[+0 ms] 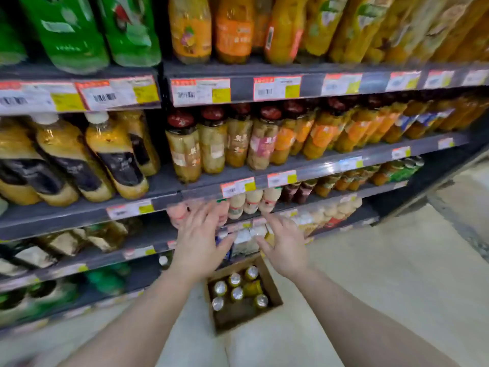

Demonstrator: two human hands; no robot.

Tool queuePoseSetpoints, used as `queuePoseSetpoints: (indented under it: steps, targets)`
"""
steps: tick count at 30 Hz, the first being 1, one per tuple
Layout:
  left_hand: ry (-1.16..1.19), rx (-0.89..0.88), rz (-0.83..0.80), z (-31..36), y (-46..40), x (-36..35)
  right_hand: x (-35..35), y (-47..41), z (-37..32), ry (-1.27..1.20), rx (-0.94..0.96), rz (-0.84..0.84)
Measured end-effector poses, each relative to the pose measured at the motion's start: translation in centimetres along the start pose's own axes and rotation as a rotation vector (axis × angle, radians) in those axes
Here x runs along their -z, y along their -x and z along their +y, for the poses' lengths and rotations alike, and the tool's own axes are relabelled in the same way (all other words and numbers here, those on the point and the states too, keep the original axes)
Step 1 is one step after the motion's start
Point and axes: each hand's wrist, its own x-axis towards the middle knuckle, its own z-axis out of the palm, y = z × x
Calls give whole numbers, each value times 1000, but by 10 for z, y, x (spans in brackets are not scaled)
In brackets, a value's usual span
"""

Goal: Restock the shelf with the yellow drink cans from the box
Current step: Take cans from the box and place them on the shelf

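Note:
A brown cardboard box [272,283] sits on the floor below my hands, at the foot of the shelving. Inside it stand several yellow drink cans [236,293] with silver tops; one can [252,287] lies tilted among them. My left hand [198,242] is stretched out above the box with its fingers spread, holding nothing. My right hand [284,246] is beside it, also spread and empty. Both hands hover in front of the lower shelves, apart from the cans.
Grey store shelves [304,169] fill the left and the back, packed with jars of fruit, juice bottles and small white bottles. Price tags line the shelf edges. Pale floor [370,260] stretches out to the right of the box.

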Motion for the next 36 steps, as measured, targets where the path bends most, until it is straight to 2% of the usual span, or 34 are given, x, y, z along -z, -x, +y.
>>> queuePoseSetpoints:
  steps: [8, 17, 20, 24, 29, 36]
  targets:
    - [74, 204, -89, -74, 32, -146, -138, 16, 96, -54, -51, -144]
    - [94, 210, -185, -171, 78, -364, -360, 46, 225, 29, -133, -427]
    - [112, 213, -176, -199, 93, -416, -427, 52, 252, 45, -154, -485]
    - [133, 206, -163, -225, 102, -455, -492, 52, 266, 183, -242, -576]
    - [169, 206, -134, -244, 102, -469, -536, 53, 275, 277, -278, -654]
    - [194, 182, -123, -242, 99, -463, -540, 56, 283, 263, -261, -577]
